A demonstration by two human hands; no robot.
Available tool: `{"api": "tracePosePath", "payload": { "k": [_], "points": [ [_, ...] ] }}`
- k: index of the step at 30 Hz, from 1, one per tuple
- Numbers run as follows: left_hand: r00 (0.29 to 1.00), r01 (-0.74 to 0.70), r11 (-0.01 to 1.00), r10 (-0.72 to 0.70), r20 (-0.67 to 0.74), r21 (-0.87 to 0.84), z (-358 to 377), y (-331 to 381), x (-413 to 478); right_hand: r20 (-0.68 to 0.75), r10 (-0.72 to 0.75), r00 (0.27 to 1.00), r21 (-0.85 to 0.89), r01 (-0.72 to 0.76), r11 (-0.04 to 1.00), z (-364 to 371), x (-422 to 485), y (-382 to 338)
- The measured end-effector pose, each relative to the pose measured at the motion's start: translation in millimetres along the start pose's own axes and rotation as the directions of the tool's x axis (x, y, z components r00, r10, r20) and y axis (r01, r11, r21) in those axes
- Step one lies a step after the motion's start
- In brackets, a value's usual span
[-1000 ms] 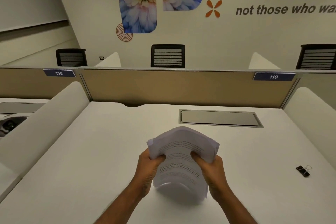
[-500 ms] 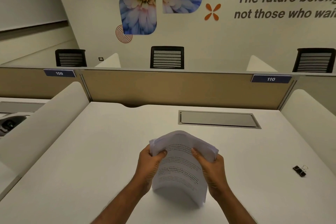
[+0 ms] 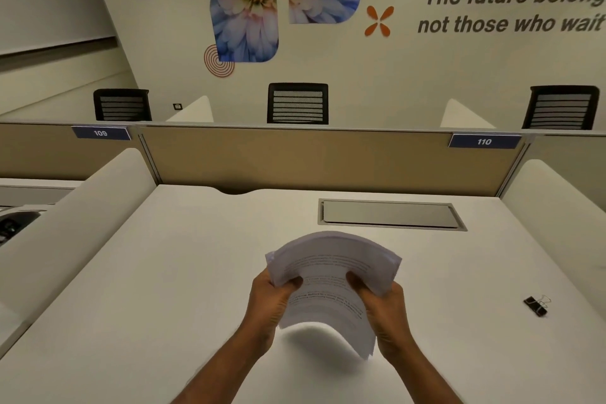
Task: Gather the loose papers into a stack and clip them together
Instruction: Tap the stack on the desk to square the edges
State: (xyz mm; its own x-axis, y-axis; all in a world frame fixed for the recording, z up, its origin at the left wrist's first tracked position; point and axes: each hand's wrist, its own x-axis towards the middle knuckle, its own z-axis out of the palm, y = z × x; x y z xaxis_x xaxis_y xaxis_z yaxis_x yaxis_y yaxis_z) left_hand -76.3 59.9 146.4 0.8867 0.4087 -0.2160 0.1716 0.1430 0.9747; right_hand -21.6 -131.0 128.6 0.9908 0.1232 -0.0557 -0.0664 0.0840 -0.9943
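A stack of printed white papers [image 3: 331,275] is held upright above the white desk [image 3: 164,272], bowed so its top edge arches away from me. My left hand [image 3: 270,300] grips the stack's left side and my right hand [image 3: 382,302] grips its right side, thumbs on the printed face. The lower edge hangs just above the desk, with its shadow below it. A black binder clip [image 3: 536,305] with silver handles lies on the desk far to the right, apart from both hands.
A grey cable hatch [image 3: 390,215] is set in the desk behind the papers. A tan partition [image 3: 295,157] closes the far edge, and white dividers [image 3: 75,216] flank both sides. Black chairs [image 3: 297,103] stand beyond the partition.
The papers stay gripped in both hands. The stack's lower edge has shifted slightly, and the top arches a little more evenly. The clip has not moved.
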Motion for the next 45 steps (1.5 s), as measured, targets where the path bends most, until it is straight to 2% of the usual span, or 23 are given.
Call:
{"api": "tracePosePath", "payload": {
  "k": [2,5,9,13,15,20,24,26,28,31,34,38,43,45],
  "points": [
    [0.999,0.031,0.999,-0.030,-0.024,0.017,1,-8,-1,0.004,0.035,0.999,-0.046,-0.034,0.998,2,-4,5],
    [0.999,0.012,1.000,-0.011,-0.049,0.027,1,-14,-3,-0.051,0.012,0.999,-0.057,-0.015,0.998,-1,-5,6],
    [0.998,0.065,0.996,-0.063,-0.030,0.062,1,-22,-3,-0.031,0.095,0.995,-0.099,-0.098,0.990,-3,-8,15],
    [0.998,0.030,1.000,-0.030,-0.046,0.009,2,-21,-5,-0.074,0.073,0.995,-0.007,-0.074,0.997,-4,-12,6],
    [0.997,0.063,0.998,-0.063,-0.032,0.007,1,-24,-4,-0.064,0.088,0.994,-0.018,-0.089,0.996,-6,-12,9],
    [0.998,0.045,0.984,-0.038,-0.044,0.170,1,-29,-1,-0.094,0.113,0.989,-0.126,-0.124,0.984,-6,-15,18],
    [0.997,-0.064,0.943,0.049,0.054,0.327,-3,-10,7,-0.099,0.075,0.992,-0.119,-0.087,0.989,-24,-8,-5],
    [0.989,-0.139,0.911,0.106,0.106,0.388,-6,7,8,-0.060,-0.021,0.998,-0.127,0.013,0.992,-36,-6,-30],
    [0.979,-0.193,0.879,0.143,0.145,0.437,-9,21,13,0.061,-0.095,0.994,-0.248,0.107,0.963,-48,-2,-57],
    [0.959,-0.268,0.813,0.171,0.228,0.517,-11,38,19,0.263,0.048,0.964,-0.494,0.092,0.864,-60,7,-80],
    [0.934,-0.336,0.730,0.179,0.308,0.595,-6,50,22,0.321,0.167,0.932,-0.593,0.060,0.803,-58,17,-80],
    [0.913,-0.397,0.616,0.185,0.365,0.680,1,53,22,0.259,0.183,0.948,-0.546,-0.013,0.838,-41,21,-63],
    [0.946,-0.323,0.550,0.214,0.244,0.770,-41,49,37,0.206,0.180,0.962,-0.316,-0.109,0.942,-49,17,-28],
    [0.974,-0.225,0.559,0.151,0.168,0.798,-72,38,49,0.167,0.194,0.967,-0.217,-0.156,0.964,-58,18,-16]
  ]
}}
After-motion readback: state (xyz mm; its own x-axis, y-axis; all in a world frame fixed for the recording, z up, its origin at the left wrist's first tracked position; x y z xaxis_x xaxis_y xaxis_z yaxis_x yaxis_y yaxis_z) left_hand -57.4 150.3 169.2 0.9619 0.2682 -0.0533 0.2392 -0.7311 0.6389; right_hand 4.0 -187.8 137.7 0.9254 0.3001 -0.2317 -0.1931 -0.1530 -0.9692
